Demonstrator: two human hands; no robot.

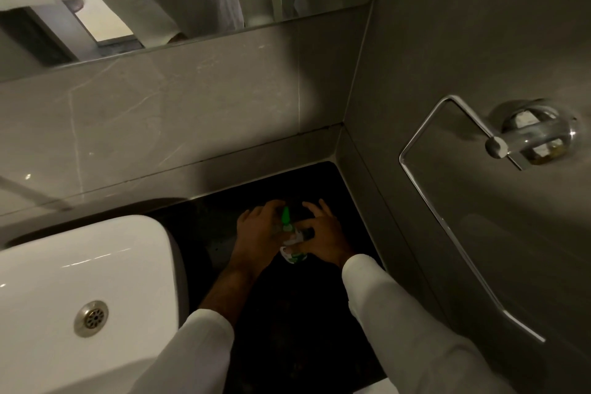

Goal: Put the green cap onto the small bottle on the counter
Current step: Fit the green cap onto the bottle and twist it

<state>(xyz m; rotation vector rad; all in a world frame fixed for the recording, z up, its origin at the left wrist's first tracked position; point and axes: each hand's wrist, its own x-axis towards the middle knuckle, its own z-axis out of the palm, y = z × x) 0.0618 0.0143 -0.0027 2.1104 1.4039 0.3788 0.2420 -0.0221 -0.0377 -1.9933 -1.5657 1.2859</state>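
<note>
A small white bottle (pixel 294 254) with a green-and-white label stands on the dark counter (pixel 281 313) near the corner of the walls. A pointed green cap (pixel 285 215) is at the bottle's top, between my two hands. My left hand (pixel 256 230) closes its fingers around the cap from the left. My right hand (pixel 319 233) grips the bottle's body with thumb and forefinger, the other fingers spread. Whether the cap is seated on the neck is hidden by my fingers.
A white basin (pixel 80 281) with a metal drain (pixel 91 318) fills the left foreground. A chrome towel ring (pixel 463 201) hangs on the grey wall to the right. A mirror (pixel 192 3) runs above the tiled backsplash.
</note>
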